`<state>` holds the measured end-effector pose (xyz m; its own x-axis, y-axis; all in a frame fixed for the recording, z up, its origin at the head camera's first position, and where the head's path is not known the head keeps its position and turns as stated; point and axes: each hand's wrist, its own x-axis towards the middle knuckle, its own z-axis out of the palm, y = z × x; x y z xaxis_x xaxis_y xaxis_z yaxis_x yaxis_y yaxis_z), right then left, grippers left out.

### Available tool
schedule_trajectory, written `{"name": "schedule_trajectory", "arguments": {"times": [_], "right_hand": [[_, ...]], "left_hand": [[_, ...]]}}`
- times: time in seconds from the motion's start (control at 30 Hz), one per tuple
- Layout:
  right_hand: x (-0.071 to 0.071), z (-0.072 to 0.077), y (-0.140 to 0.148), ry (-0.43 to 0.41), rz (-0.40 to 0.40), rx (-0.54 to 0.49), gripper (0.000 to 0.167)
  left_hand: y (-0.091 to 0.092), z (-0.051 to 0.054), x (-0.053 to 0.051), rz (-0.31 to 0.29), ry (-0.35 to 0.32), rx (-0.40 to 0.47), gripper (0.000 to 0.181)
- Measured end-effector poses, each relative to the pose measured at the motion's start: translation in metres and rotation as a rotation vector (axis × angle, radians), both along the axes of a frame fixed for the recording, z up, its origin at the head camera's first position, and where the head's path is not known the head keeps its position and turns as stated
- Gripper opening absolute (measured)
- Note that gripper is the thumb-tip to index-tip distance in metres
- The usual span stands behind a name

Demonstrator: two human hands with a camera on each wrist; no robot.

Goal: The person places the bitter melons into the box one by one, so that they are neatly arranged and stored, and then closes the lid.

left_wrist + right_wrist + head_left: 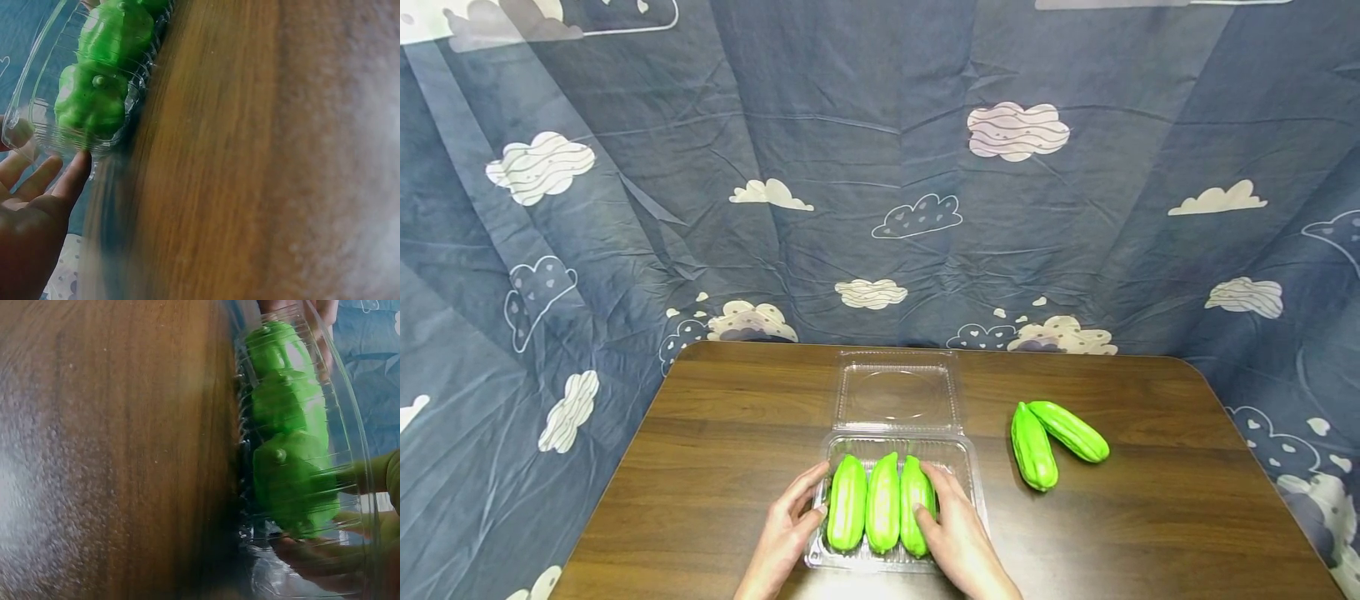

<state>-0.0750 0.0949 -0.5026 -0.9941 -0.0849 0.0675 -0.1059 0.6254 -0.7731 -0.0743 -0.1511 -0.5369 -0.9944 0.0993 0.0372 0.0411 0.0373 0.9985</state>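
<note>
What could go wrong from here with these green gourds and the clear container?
The right hand grips the rightmost gourd, close beside the middle gourd; moving it could nudge that neighbour.
The left hand appears to touch the outside of the thin-looking container, so a push might slide or flex it.
The two loose gourds are rounded and might roll if bumped.

A big blue cloth (820,83) hung behind the table and at its sides. It had lots of wrinkles and folds. Pale clouds were all over it. One puffy cloud (1018,132) had wavy stripes, and another cloud (917,217) was just a thin white outline with little marks inside. The brown wooden table (1150,517) had round back corners and a shiny patch.
</note>
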Motion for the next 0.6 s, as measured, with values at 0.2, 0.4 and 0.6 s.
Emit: {"name": "schedule_trajectory", "arguments": {"times": [0.2, 0.4, 0.6], "right_hand": [[-0.0031, -0.0043, 0.0006, 0.028, 0.000, -0.022, 0.054], [-0.0028, -0.0055, -0.0004, 0.006, -0.025, -0.035, 0.053], [0.0003, -0.0051, -0.0021, 0.044, -0.050, -0.049, 0.050]], "left_hand": [[0.0003, 0.0004, -0.0004, -0.003, 0.000, 0.022, 0.056], [0.0006, 0.0003, -0.0004, -0.002, 0.004, 0.016, 0.055], [0.0008, -0.0005, -0.0001, -0.002, 0.009, 0.022, 0.054]]}}
